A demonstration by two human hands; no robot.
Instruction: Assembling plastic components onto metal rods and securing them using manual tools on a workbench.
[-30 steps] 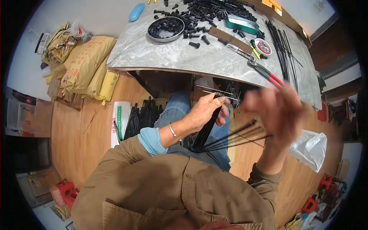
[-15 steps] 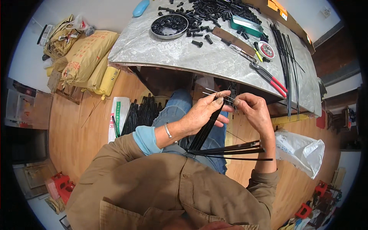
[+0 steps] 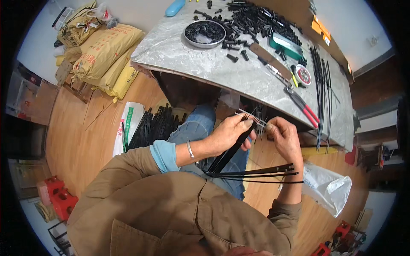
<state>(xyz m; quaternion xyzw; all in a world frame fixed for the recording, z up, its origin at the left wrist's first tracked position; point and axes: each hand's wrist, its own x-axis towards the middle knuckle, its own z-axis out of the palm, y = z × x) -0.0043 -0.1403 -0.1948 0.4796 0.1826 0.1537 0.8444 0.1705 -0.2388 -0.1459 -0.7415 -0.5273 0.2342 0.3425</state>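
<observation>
My left hand [image 3: 230, 133] is closed around a bundle of thin black rods [image 3: 230, 154], with the thumb on top near their far ends. The rods run back toward my lap, where another part of the dark bundle [image 3: 260, 173] fans out to the right beneath my right forearm. Across the rod tips lie thin, shiny metal needles or wires [image 3: 262, 123]. My right hand [image 3: 285, 135] pinches at the right ends of these wires, beside the left fingertips. Exactly what sits between the right finger and thumb is too small to make out.
Ahead stands a grey table [image 3: 171, 59] bearing a round tin [image 3: 205, 34], many black bolt-like parts [image 3: 265, 19], red-handled cutters [image 3: 305, 109] and long black rods [image 3: 322, 85]. More dark rods [image 3: 156, 126] stand left of my knee. Sacks [image 3: 106, 55] lie stacked at left; a white bag [image 3: 331, 187] is at right.
The whole view has swung, so the table sits a little lower and further right. Both hands stay together at the rod tips; the left fingers below the bundle are more curled in.
</observation>
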